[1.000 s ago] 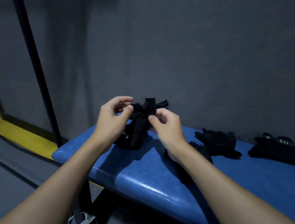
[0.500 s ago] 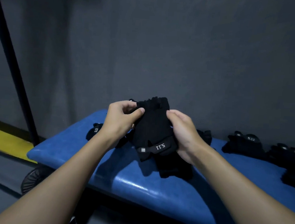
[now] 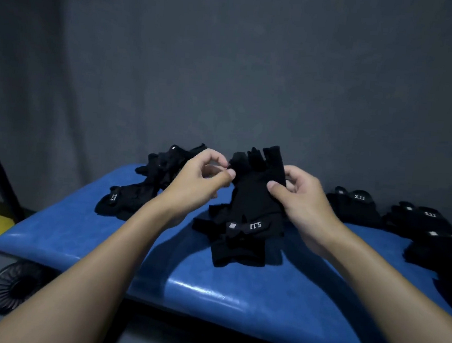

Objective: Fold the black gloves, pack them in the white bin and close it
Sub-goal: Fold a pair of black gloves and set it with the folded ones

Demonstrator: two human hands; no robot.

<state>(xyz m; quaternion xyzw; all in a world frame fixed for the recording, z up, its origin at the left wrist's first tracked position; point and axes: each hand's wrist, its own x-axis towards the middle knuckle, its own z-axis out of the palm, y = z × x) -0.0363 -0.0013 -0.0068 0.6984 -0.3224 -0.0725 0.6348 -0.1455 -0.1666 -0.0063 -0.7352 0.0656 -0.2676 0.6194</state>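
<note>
I have one black glove [image 3: 255, 200] up in front of me, finger end uppermost and the strap marked 5.11 hanging low and upside down. My left hand [image 3: 200, 180] pinches its upper left edge between thumb and forefinger; my right hand [image 3: 301, 201] grips the right edge, thumb pressed on the front. The glove's lower end meets more black fabric [image 3: 240, 253] lying on the blue surface [image 3: 210, 286]; I cannot tell whether that is a second glove. A loose heap of gloves [image 3: 142, 194] lies to the left, and a row of gloves [image 3: 357, 208] lies to the right.
</note>
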